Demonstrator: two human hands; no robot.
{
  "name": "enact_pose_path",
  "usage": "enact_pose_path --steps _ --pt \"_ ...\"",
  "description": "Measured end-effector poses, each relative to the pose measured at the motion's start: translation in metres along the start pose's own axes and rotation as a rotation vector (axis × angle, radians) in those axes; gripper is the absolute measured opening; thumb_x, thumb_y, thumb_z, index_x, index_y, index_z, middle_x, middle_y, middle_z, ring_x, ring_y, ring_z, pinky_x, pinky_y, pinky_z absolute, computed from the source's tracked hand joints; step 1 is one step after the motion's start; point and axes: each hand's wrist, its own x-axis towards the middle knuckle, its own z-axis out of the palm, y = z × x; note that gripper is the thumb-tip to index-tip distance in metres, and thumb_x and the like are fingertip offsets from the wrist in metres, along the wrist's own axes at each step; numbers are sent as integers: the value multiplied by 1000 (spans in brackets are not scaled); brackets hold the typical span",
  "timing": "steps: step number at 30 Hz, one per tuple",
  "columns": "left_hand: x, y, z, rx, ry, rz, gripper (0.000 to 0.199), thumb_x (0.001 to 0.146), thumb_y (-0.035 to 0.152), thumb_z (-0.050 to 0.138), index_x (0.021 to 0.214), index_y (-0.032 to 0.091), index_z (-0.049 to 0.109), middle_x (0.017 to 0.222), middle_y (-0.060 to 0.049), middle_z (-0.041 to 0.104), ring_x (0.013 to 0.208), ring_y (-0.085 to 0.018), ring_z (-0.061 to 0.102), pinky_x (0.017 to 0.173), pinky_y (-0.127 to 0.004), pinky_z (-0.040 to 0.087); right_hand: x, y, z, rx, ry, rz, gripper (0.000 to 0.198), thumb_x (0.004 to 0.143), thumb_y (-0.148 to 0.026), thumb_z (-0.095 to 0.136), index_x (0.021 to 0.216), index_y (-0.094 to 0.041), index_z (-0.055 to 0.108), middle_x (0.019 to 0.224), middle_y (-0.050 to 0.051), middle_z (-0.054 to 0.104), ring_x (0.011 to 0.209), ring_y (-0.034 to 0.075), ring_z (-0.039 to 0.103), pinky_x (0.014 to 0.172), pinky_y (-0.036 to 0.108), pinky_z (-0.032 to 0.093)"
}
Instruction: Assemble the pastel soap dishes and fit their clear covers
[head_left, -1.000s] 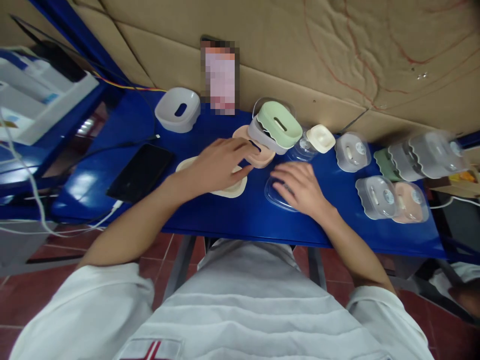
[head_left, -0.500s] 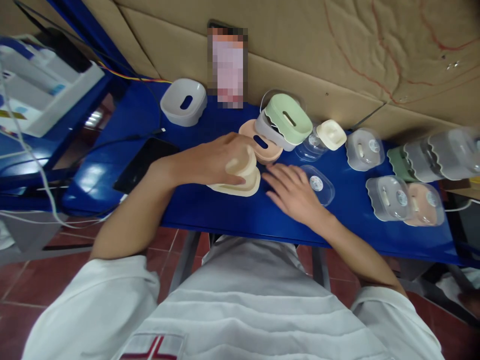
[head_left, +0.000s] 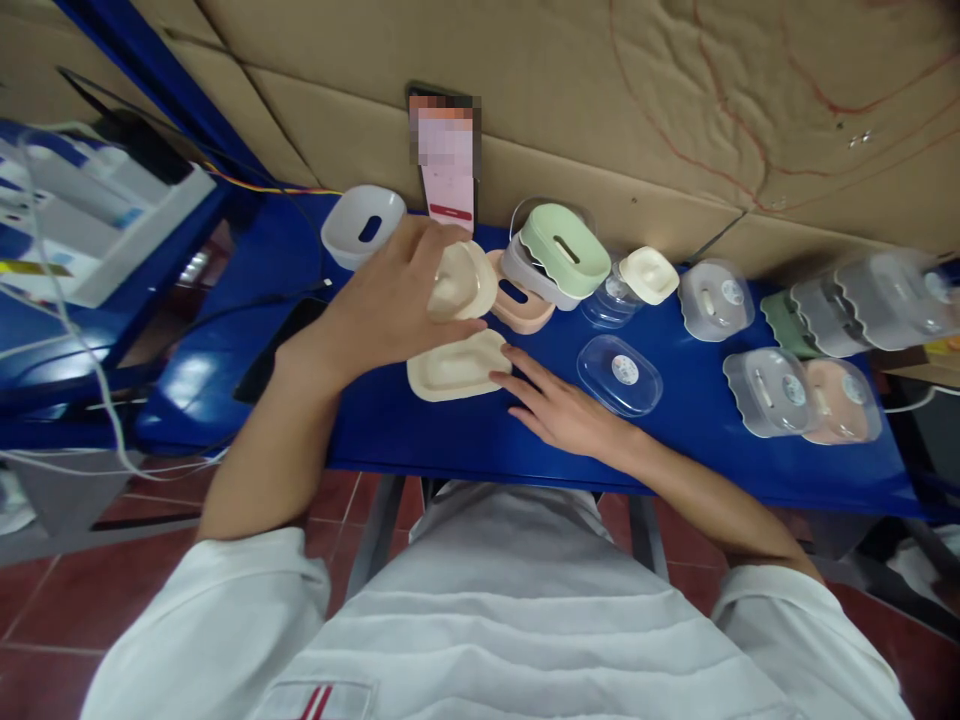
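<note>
My left hand [head_left: 375, 310] grips a cream plastic soap-box piece [head_left: 466, 285], thumb on the near side and fingers over the far side, raised just behind a second piece. That second piece, a shallow cream tray [head_left: 456, 368], lies on the blue table near the front edge. Fingers of my right hand [head_left: 559, 405] are spread, the tips touching the tray's right end. Beyond the held piece sits a peach soap-box base [head_left: 525, 312], partly covered by a stacked grey one [head_left: 541, 282] with a light green one [head_left: 566, 250] on top.
A white slotted box [head_left: 360, 225] and a propped phone [head_left: 448, 190] stand at the back. Right of my right hand lies a clear lid [head_left: 619, 376]. A small cream dish [head_left: 649, 275] and several lidded boxes [head_left: 769, 390] are farther right. A dark flat device [head_left: 274, 350] and cables lie left.
My left hand has lifted the upper cream piece off the cream tray and moved it back. My right hand has shifted left, its fingertips now on the tray.
</note>
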Motion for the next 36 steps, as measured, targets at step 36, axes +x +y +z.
enact_pose_path --steps 36 --pt "-17 56 49 -79 -386 454 78 81 55 92 143 21 59 147 -17 63 139 -38 57 121 -56 36 -34 13 -61 128 -83 17 18 112 -36 61 119 -23 71 121 8 79 115 26 73 101 43 51"
